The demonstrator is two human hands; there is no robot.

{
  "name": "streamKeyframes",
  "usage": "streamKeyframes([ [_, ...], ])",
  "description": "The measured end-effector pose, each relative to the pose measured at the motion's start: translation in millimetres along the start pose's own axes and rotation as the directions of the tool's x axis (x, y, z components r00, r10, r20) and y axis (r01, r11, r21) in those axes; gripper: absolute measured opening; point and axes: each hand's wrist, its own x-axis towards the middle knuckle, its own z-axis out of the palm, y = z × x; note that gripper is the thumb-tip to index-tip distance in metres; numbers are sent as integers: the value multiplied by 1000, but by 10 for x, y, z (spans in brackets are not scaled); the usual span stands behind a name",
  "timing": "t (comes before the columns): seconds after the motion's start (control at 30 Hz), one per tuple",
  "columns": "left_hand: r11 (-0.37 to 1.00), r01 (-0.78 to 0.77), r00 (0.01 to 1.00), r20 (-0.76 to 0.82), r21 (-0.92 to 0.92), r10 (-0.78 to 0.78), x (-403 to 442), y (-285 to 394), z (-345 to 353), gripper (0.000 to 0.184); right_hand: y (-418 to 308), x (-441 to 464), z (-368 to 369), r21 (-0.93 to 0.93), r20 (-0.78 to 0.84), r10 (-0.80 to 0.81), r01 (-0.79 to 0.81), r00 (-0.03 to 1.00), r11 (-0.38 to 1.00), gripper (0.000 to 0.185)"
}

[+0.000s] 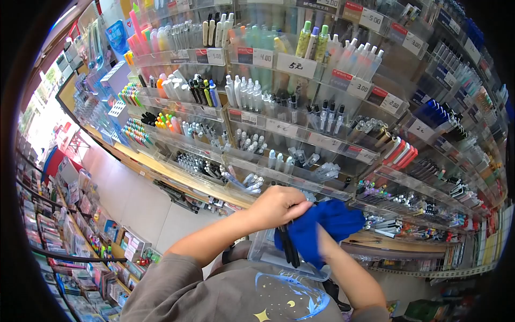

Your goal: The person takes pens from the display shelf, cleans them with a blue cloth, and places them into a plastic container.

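My left hand [280,206] is closed, thumb pressed over the fingers, at the upper end of several black pens [288,248]. The pens point down over a clear plastic box [263,252] held close to my body. A bright blue cloth [338,220] is bunched against the pens, beside my left thumb. My right hand [323,244] is at the cloth, blurred near the wrist, with its fingers hidden in the folds.
Tiered clear acrylic racks [300,126] full of pens and markers rise in front, with price tags [296,65] along their edges. A wooden ledge [177,174] runs beneath. On the left, a lower shelf of packaged goods [80,231] stands across the tiled floor [134,198].
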Motion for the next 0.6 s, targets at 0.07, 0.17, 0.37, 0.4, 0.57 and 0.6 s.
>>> streamKeyframes([
  [0.07, 1000, 18, 1000, 13, -10, -18, 26, 17, 18, 24, -50, -16, 47, 498, 154, 210, -259, 966, 828, 35],
  [0.17, 982, 150, 989, 6, -119, -150, 1, 44, 13, 20, -53, -17, 36, 592, 165, 232, -284, 959, 754, 29],
  [0.37, 705, 175, 935, -108, -688, -337, -160, -75, 101, 46, -3, -60, 29, 712, 58, 221, -195, 974, 675, 43],
  [0.4, 680, 224, 934, -46, -698, -355, -193, 10, 108, 48, 13, -56, 39, 725, 63, 205, -186, 977, 663, 45],
  [0.57, 382, 401, 896, 270, -833, -353, -203, 136, 134, 35, -191, -12, 163, 770, 72, 195, -178, 978, 612, 44],
  [0.6, 391, 380, 905, 251, -838, -343, -198, 148, 138, 33, -212, -10, 175, 772, 83, 204, -192, 975, 606, 42],
])
